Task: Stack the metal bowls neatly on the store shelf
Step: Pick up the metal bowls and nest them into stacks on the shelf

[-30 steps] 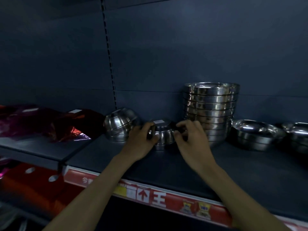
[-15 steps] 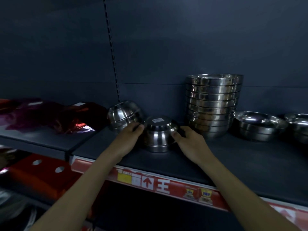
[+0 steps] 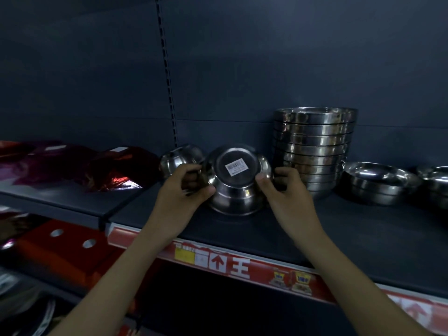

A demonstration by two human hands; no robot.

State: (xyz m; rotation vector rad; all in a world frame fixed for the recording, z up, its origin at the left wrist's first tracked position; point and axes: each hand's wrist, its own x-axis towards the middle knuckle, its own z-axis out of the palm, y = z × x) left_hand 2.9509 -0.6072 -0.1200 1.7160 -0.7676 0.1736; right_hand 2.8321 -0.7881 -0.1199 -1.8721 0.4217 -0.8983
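While left hand [image 3: 180,190] and right hand [image 3: 286,190] pinch opposite sides, small steel bowl [image 3: 236,180] sits between them, tilted, barcoded base toward camera, lower edge on dark shelf [image 3: 339,234]. Tall bowl stack [image 3: 314,149] just right, nested upright. Tipped bowl [image 3: 179,157] behind left hand. Low bowl pair [image 3: 378,183] farther right.

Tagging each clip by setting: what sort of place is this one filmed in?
Most likely a retail shop aisle: a slotted dark shelf with a red price strip along its edge, a tall stack of steel bowls, and a barcode sticker on the upturned bowl both hands hold.
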